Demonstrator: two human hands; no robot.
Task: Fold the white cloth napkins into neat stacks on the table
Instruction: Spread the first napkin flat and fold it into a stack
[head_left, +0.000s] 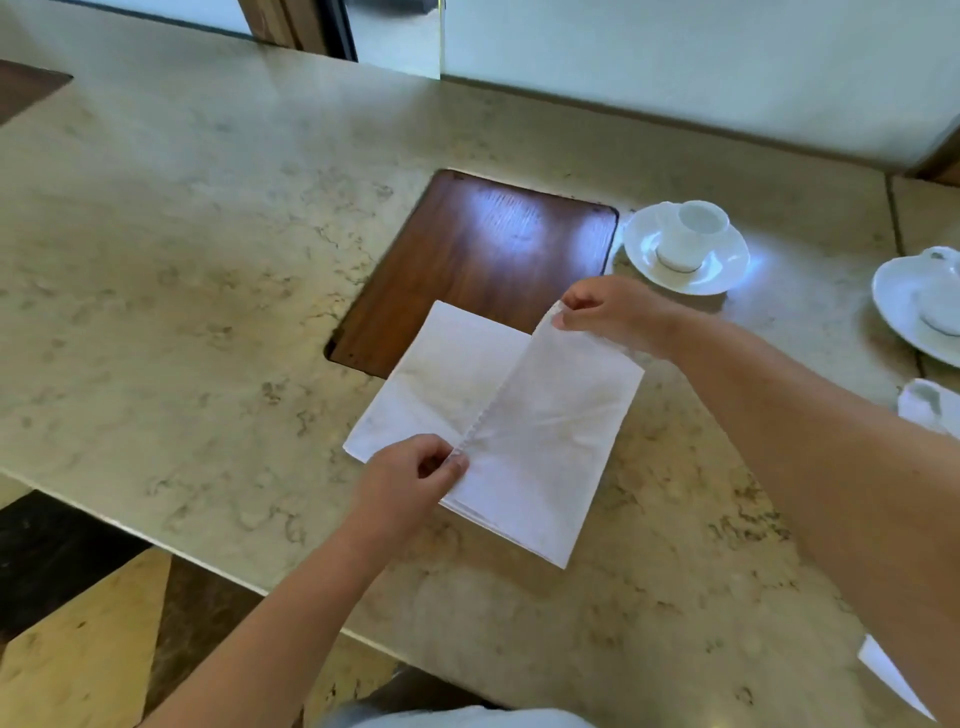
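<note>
Pinching the white cloth napkin (498, 415) by its raised hemmed edge, our left hand (410, 478) and right hand (608, 312) each close a fingertip grip; limp and light, it lies on the marble counter (182, 260), so corners hold best.

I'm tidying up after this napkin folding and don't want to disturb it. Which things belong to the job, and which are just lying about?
In the job:
white napkin, half folded on the marble table
left hand and right hand, each pinching its raised edge

Lying about:
cup and saucer
second saucer at right
wooden inlay
</note>
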